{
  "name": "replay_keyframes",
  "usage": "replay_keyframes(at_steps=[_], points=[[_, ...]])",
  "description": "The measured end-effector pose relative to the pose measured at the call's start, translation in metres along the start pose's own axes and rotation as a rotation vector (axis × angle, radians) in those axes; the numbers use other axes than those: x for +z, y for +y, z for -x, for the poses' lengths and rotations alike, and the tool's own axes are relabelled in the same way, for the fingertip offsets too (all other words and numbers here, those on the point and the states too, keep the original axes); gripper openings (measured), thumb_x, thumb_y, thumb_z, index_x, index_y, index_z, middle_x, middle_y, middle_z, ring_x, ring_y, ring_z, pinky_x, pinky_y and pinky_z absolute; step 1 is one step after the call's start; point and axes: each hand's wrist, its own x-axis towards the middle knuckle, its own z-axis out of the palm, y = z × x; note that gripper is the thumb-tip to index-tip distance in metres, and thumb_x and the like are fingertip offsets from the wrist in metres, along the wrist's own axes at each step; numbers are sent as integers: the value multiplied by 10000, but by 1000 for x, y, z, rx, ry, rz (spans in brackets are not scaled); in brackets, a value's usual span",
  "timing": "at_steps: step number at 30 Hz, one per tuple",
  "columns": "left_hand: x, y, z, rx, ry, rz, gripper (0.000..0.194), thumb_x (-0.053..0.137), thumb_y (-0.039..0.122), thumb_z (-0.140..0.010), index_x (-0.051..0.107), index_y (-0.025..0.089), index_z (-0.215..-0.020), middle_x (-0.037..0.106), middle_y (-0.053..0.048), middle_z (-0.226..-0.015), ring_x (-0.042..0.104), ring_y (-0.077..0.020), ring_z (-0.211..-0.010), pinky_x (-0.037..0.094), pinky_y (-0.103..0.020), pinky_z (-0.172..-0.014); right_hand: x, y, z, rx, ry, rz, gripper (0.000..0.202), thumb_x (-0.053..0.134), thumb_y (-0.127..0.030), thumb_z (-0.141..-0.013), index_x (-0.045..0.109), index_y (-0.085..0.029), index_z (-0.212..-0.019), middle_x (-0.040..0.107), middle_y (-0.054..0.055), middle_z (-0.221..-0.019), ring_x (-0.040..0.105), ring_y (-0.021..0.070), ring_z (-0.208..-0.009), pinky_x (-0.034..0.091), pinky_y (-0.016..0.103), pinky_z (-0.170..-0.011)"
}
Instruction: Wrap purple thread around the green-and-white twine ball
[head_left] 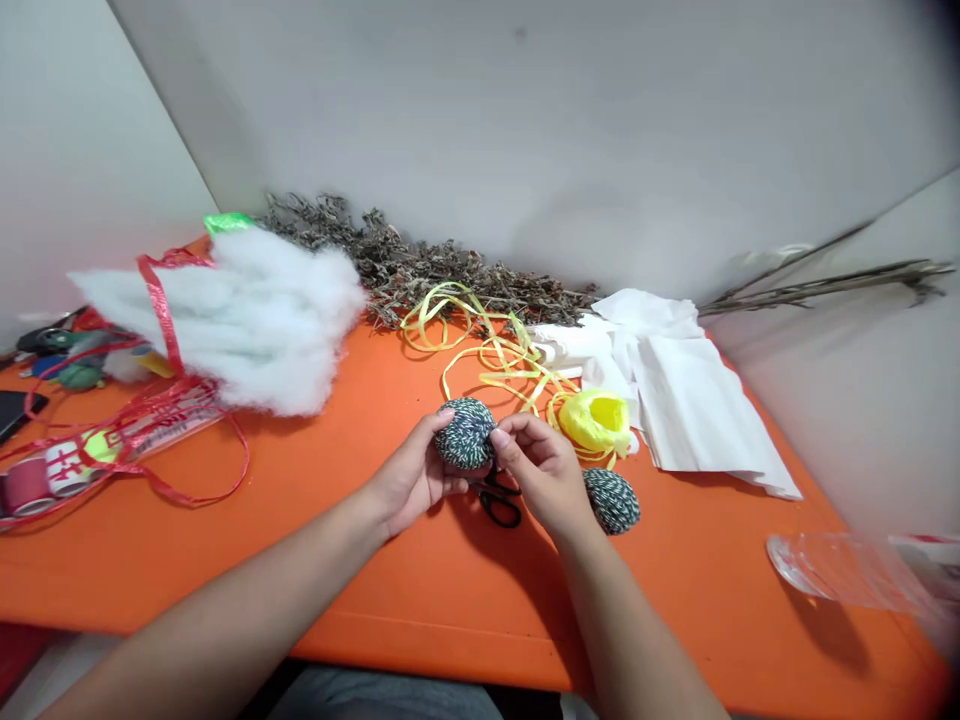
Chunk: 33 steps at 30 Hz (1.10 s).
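My left hand (pixel 416 470) is wrapped round a ball of dark green and white yarn (pixel 465 432), held above the orange table. Thumb and fingertips of my right hand (pixel 541 468) pinch together at the ball's right side; whether a strand is between them is too small to make out. Below the hands lie scissors with black handles (pixel 501 505), their blades partly hidden. A second green and white yarn ball (pixel 613 500) rests on the table just right of my right wrist. Behind it sits a roll of yellow ribbon (pixel 596 420) with loose loops trailing away.
White stuffing (pixel 262 310) is heaped at the left, near red ribbon (pixel 161 320) and spools (pixel 30 487). Dried twigs (pixel 420 260) line the wall. White sheets (pixel 697 400) lie at the right, with a clear plastic container (pixel 840 570) near the right edge of the orange table (pixel 360 610).
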Motion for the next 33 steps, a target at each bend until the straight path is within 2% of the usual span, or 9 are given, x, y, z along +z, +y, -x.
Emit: replay_keyframes(at_steps=[4,8,11,15,19,22,25,30,33], points=[[-2,2,-4,-7,-14,-5,424,400,452,-987,677,133,-1024,720,-76,-734,682,-164,-529,466,-206,-416,-1,10,-4,-52,18,38,259,710,-441,-880,613,-205,-839,585,-12,-740,554,127,-644,463,239,-591],[-4,2,-7,46,-9,4,413,389,467,-989,663,158,-975,705,-46,-695,673,-154,-509,413,-186,-373,-1,18,-7,-104,23,72,262,674,-453,-905,601,-206,-859,575,-7,-767,563,141,-669,487,261,-611],[-5,1,-8,56,-15,3,406,394,463,-990,657,155,-968,704,-47,-695,682,-157,-517,421,-187,-371,-1,21,-8,-144,27,86,272,657,-465,-913,589,-206,-866,575,-5,-776,560,145,-672,483,257,-590],[-5,-2,-7,67,-26,-12,397,411,476,-993,644,156,-1029,732,-62,-759,729,-175,-589,468,-184,-397,-2,25,-10,-200,50,117,258,641,-455,-926,592,-205,-881,585,1,-784,551,146,-652,472,257,-570],[-7,-3,-7,76,-36,-48,407,449,493,-987,633,143,-1082,757,-90,-818,744,-175,-628,571,-213,-508,-4,30,-14,-272,93,171,259,646,-438,-925,610,-193,-850,588,3,-766,551,150,-676,464,262,-617],[-9,-3,-8,95,-60,-84,384,499,471,-976,630,141,-1123,769,-105,-881,756,-187,-681,595,-236,-566,-5,32,-17,-317,123,197,280,625,-456,-932,600,-193,-842,583,0,-753,555,152,-675,456,260,-612],[-9,-2,-8,132,-80,-124,355,526,441,-967,636,149,-1137,767,-97,-919,747,-180,-703,577,-235,-567,-5,32,-18,-355,147,222,283,602,-464,-944,593,-196,-854,594,2,-756,573,159,-682,467,270,-630],[-9,-1,-5,212,-104,-179,281,537,364,-931,658,150,-1067,738,-68,-862,682,-151,-633,499,-216,-498,-7,27,-16,-417,151,312,248,600,-435,-951,612,-201,-868,628,21,-787,594,182,-720,479,296,-678],[-11,-3,-6,248,-111,-221,315,605,413,-895,655,153,-1066,728,-73,-891,677,-160,-664,488,-218,-504,-7,23,-13,-459,140,372,224,596,-407,-955,628,-208,-859,640,27,-793,589,189,-727,471,302,-690]])
